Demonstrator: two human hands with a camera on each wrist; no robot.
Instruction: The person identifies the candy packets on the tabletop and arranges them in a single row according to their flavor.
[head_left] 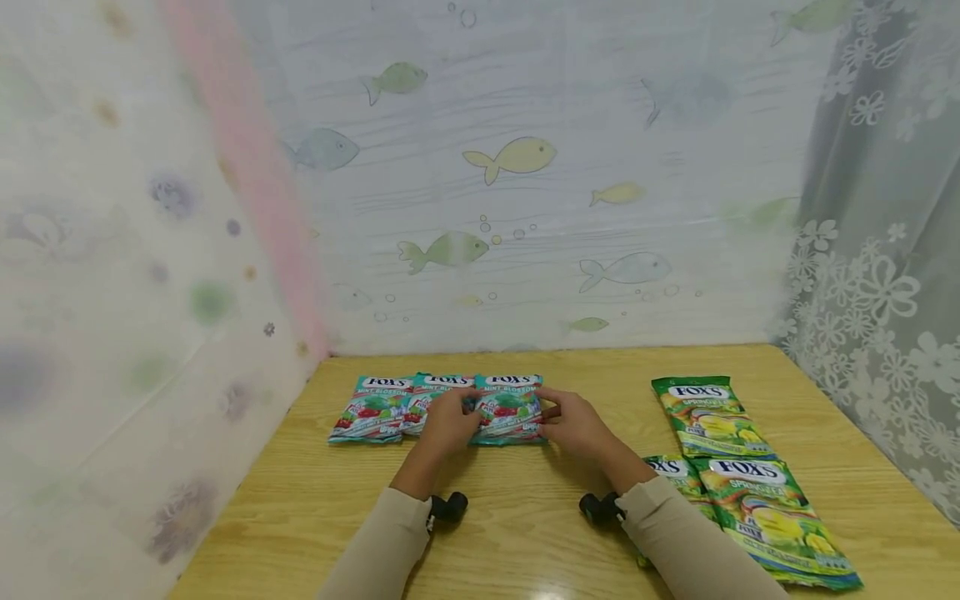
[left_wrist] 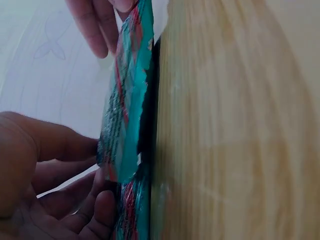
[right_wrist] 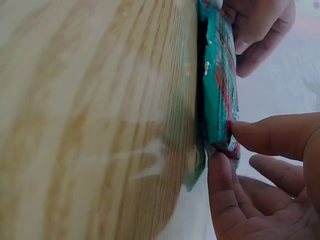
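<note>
Both hands hold a teal Fox's Mint Blossom candy bag by its opposite side edges. On its left side, my left hand pinches the edge between thumb and fingers. My right hand grips the right edge, thumb on the printed face and fingers underneath, as the right wrist view shows. From the side, the bag lies close over the wooden table. Two more teal bags lie to its left: a middle bag, partly hidden behind my left hand, and an outer bag beside it.
On the right of the wooden table lie green Fox's Springtea bags: an upper bag, a lower bag and a third bag partly under my right sleeve. A fish-patterned wall covering rises behind the table; a flowered curtain hangs at right.
</note>
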